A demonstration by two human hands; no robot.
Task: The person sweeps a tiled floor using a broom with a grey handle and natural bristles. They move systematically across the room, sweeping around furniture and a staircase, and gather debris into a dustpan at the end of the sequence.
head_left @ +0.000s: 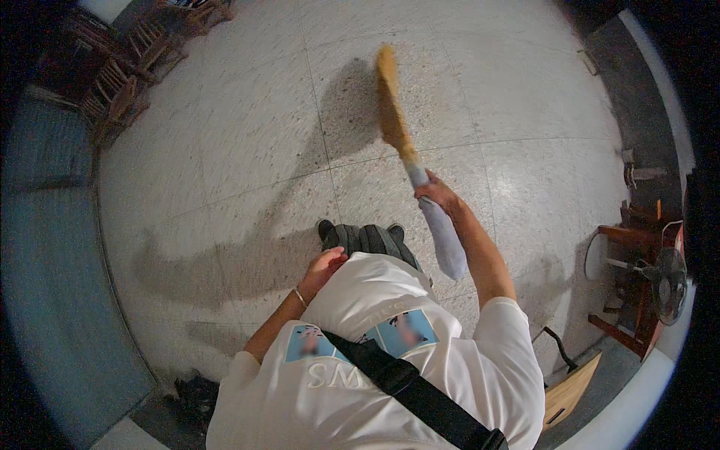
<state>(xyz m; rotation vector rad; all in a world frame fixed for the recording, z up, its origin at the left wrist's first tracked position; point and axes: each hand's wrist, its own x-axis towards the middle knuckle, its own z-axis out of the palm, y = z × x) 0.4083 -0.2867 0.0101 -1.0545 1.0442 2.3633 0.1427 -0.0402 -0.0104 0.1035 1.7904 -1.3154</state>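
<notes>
The broom [409, 154] is in the person's right hand [439, 191], out in front of the body and right of its middle, above the pale speckled floor [532, 90]. The right fingers are wrapped round its grey handle, below the yellow head. The long axis is what counts here: from the grip, the head points away from the body and slightly left, while the handle's free end runs back toward the person, alongside the right forearm. Whether the bristles touch the floor cannot be told. The left hand [325, 264] is farther off, held close to the shirt [367, 274] at the waist — its fingers loosely extended, nothing visible in them. Counted up, there is one broom, two hands, two dark shoes [397, 230], one bracelet [300, 298] on the left wrist, one black strap [439, 409] across the shirt and one fan [669, 285] at the right — plus at least two wooden chairs [112, 90] at upper left, their exact number lost in the dark.
</notes>
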